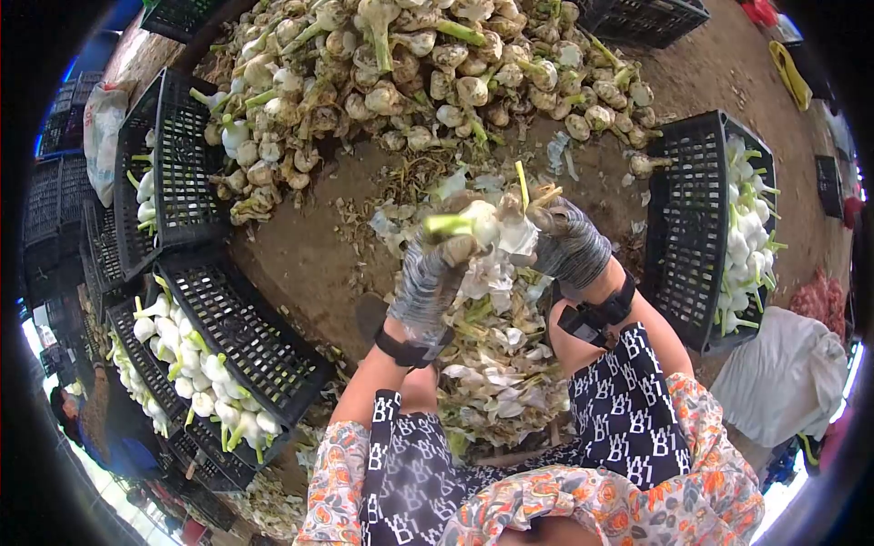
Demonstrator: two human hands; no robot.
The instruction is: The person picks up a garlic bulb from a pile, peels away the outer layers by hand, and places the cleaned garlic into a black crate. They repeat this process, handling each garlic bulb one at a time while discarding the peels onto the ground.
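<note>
My left hand (432,273), in a grey striped glove, is closed round a white garlic bulb (484,224) whose thick green stem points left. On the other side of the bulb, my right hand (572,244), in a matching glove, pinches papery white skin (518,235) that hangs below its fingers. Thin dry stalks stick up by the right fingertips. Beneath both hands lies a heap of loose garlic skins (501,364) between my knees.
A large pile of unpeeled garlic (382,91) lies ahead. Black crates of white garlic stand left (246,337) and right (687,227). A white sack (783,373) lies at the right. Another person (109,409) is at the far left.
</note>
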